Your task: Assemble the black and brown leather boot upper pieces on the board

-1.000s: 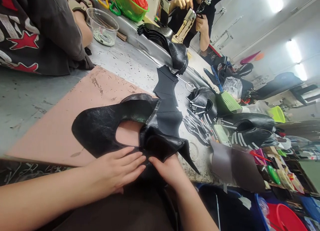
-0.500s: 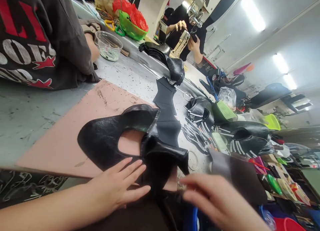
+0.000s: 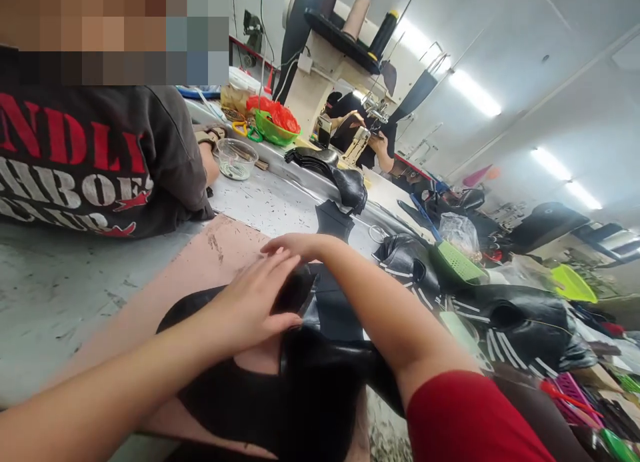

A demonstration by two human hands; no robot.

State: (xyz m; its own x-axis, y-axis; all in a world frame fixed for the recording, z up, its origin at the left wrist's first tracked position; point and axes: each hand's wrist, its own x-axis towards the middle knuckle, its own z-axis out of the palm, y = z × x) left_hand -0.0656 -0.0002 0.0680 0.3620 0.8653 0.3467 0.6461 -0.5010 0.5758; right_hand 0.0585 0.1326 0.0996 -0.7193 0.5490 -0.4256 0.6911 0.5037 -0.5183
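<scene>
A black leather piece [image 3: 230, 399] with a cut-out opening lies on the pink board [image 3: 200, 249]. Over its upper part rests my left hand [image 3: 255, 292], palm down with the fingers stretched out and the thumb apart. My right hand [image 3: 295, 244] reaches across to the far edge of the leather, just beyond my left fingertips. Its fingers are partly hidden, so whether they grip anything is unclear. Flat dark pieces [image 3: 337, 302] lie behind my right forearm.
A person in a dark printed shirt [image 3: 85, 162] sits at the left. Beyond are a clear plastic cup [image 3: 237, 161], a green bowl [image 3: 275, 129] and stacked black leather [image 3: 335, 175]. More black pieces with white strips [image 3: 525, 322] lie at the right. Another person works behind.
My right hand has moved from the near right to the leather's far edge. My left hand has moved farther up over the leather. The view has tilted upward.
</scene>
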